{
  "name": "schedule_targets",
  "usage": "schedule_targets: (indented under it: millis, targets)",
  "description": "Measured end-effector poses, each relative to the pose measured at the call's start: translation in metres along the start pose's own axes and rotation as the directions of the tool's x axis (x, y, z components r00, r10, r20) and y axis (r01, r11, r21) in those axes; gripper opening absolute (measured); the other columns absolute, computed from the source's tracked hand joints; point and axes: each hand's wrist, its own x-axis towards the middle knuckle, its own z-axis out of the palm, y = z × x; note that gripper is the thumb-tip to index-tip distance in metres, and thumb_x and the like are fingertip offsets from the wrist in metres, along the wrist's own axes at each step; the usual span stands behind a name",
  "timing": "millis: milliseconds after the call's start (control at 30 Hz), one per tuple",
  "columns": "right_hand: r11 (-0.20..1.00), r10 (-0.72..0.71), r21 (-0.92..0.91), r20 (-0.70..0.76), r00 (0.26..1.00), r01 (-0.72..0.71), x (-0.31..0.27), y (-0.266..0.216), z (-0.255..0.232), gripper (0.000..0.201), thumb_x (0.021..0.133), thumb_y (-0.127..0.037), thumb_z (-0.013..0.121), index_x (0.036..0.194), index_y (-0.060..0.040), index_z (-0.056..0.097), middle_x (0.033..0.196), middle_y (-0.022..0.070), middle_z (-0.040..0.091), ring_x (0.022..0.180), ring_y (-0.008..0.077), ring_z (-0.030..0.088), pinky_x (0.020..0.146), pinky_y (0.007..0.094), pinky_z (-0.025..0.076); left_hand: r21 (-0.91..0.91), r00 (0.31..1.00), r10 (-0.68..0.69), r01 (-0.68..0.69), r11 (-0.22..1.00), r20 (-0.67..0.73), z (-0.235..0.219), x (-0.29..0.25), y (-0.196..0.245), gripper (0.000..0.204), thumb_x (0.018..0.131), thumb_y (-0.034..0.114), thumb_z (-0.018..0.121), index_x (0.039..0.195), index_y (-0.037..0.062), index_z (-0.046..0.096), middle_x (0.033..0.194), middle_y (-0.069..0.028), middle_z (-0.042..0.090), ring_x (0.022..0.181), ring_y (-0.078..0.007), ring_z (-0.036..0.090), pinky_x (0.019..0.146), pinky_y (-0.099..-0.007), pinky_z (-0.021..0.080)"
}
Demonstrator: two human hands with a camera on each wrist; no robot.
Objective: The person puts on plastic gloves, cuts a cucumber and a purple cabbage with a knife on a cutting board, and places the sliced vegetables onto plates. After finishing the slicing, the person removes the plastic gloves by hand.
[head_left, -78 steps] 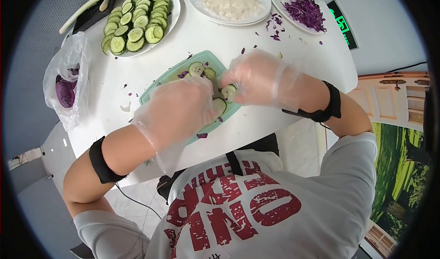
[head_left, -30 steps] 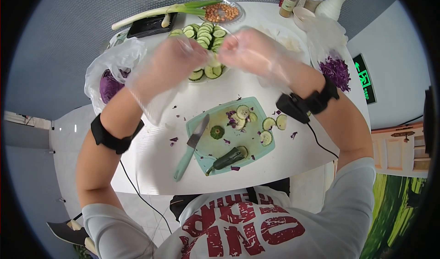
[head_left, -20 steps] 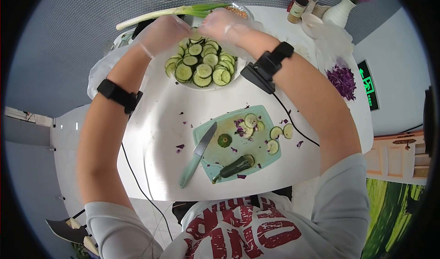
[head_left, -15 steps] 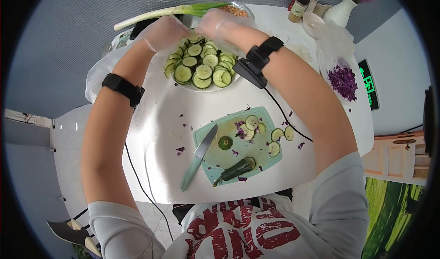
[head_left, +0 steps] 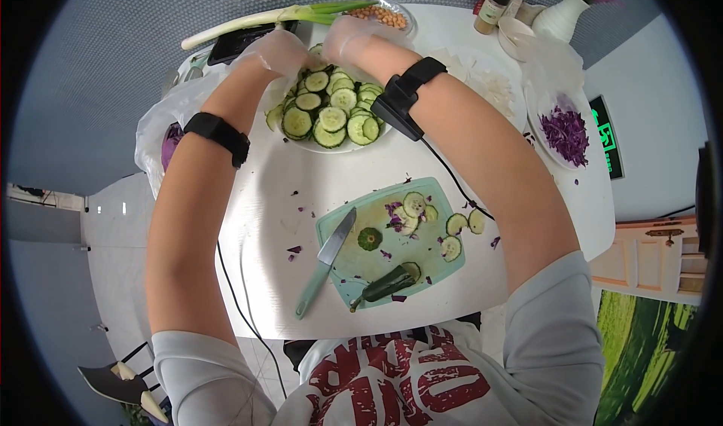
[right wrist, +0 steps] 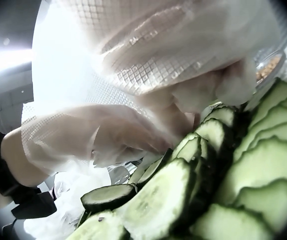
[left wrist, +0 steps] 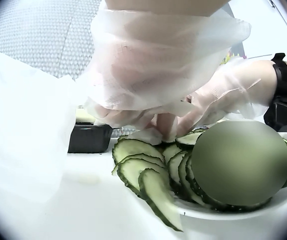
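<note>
Both hands wear clear plastic gloves and meet over the far side of a white plate (head_left: pixel 337 150) heaped with overlapping cucumber slices (head_left: pixel 331 117). My left hand (head_left: pixel 280 51) reaches in from the left, its curled fingers down at the back slices. Beside it, my right hand (head_left: pixel 360 38) pinches at the same back row, fingertips close to the left ones. A cucumber slice (head_left: pixel 316 50) shows between the two hands. In the right wrist view, the gloved left hand (right wrist: pixel 118 130) bends over upright slices (right wrist: pixel 158 200); the fingertips are partly hidden.
Nearer the body, a green cutting board (head_left: pixel 354 260) carries a knife (head_left: pixel 327 259), a cucumber piece (head_left: pixel 388 284) and scraps. Behind lie a long scallion (head_left: pixel 256 24), a black tray (head_left: pixel 233 45) and a peanut dish (head_left: pixel 388 17). Shredded purple cabbage (head_left: pixel 565 136) sits right.
The hands left the cutting board, carried cucumber slices to the plate and lowered to its far side. During the last half second they shifted only slightly there.
</note>
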Motion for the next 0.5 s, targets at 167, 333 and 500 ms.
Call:
schedule_targets:
  millis: [167, 333, 500]
  targets:
    - [0.988, -0.057, -0.147, 0.012, 0.998, 0.058, 0.015, 0.001, 0.011, 0.035, 0.083, -0.037, 0.065, 0.106, -0.0113, 0.075, 0.108, 0.0123, 0.07, 0.101, 0.0297, 0.067, 0.087, 0.0399, 0.052, -0.159, 0.974, -0.213, 0.224, 0.962, 0.082, -0.016, -0.008, 0.019, 0.067, 0.073, 0.055, 0.076, 0.111, 0.0001, 0.069, 0.112, -0.0224, 0.067, 0.104, -0.0329, 0.065, 0.09, -0.0377, 0.05]
    - [0.952, -0.127, -0.275, 0.047, 0.991, 0.136, 0.013, 0.0, 0.007, 0.037, 0.083, -0.039, 0.066, 0.107, -0.0134, 0.074, 0.109, 0.011, 0.07, 0.101, 0.0293, 0.067, 0.087, 0.0399, 0.053, -0.024, 0.955, -0.278, 0.282, 0.959, 0.107, -0.048, -0.034, 0.063, 0.064, 0.075, 0.052, 0.076, 0.114, 0.0021, 0.069, 0.114, -0.0211, 0.066, 0.108, -0.0342, 0.063, 0.093, -0.0381, 0.049]
    - [0.996, 0.076, 0.041, -0.058, 0.995, -0.074, -0.002, 0.003, 0.0, 0.037, 0.083, -0.037, 0.062, 0.105, -0.0104, 0.074, 0.108, 0.0124, 0.071, 0.098, 0.0299, 0.068, 0.085, 0.0396, 0.053, 0.109, 0.969, -0.228, 0.218, 0.97, 0.094, -0.045, -0.035, 0.063, 0.054, 0.078, 0.044, 0.075, 0.112, 0.0034, 0.07, 0.113, -0.0206, 0.067, 0.108, -0.034, 0.064, 0.093, -0.038, 0.05]
